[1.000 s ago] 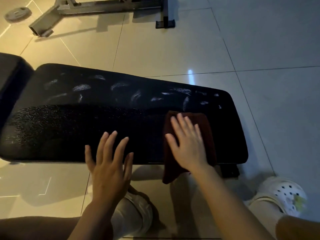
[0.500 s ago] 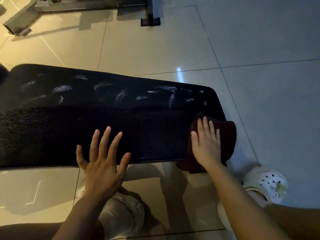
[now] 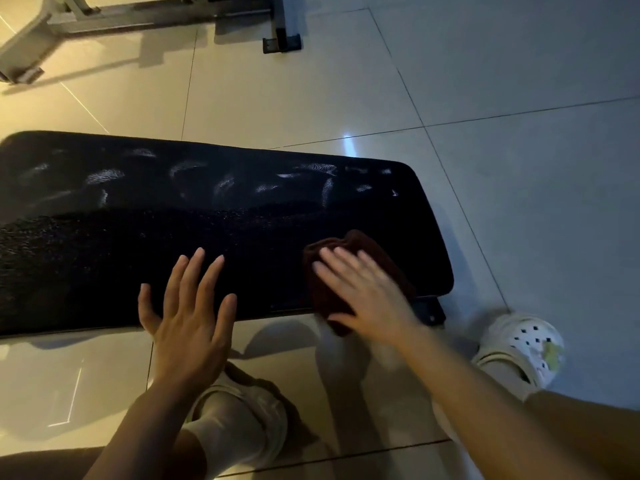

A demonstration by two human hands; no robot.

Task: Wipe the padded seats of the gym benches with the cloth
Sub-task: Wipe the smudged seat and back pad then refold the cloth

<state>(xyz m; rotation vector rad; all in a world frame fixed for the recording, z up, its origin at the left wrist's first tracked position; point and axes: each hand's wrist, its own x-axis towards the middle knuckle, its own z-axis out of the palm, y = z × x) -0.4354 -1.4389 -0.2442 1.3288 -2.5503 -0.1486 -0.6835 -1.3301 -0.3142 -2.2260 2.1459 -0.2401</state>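
Nearest are the person's legs and two pale shoes, one (image 3: 242, 407) under the left arm and one with holes (image 3: 523, 344) at the right, planted on the tiled floor (image 3: 519, 168) so the body can lean over the work. Just past them, the left hand (image 3: 188, 317) lies flat on the near edge of the black padded seat (image 3: 138, 209), its fingers (image 3: 180, 275) straight and spread wide, holding nothing; it looks like it is there to prop the person up. To the right, the right hand (image 3: 363, 292) presses flat on the dark red cloth (image 3: 332, 299), fingers straight and close together, a bit blurry. The cloth sits near the right end of the seat, on its near edge, and part of it hangs down over the side. A flat hand likely pushes more cloth onto the pad. Farther across, the far half of the seat shows pale shiny marks, so that part may need wiping too. Farthest away, a grey metal frame (image 3: 138, 15) stands on the floor, well apart from the seat.
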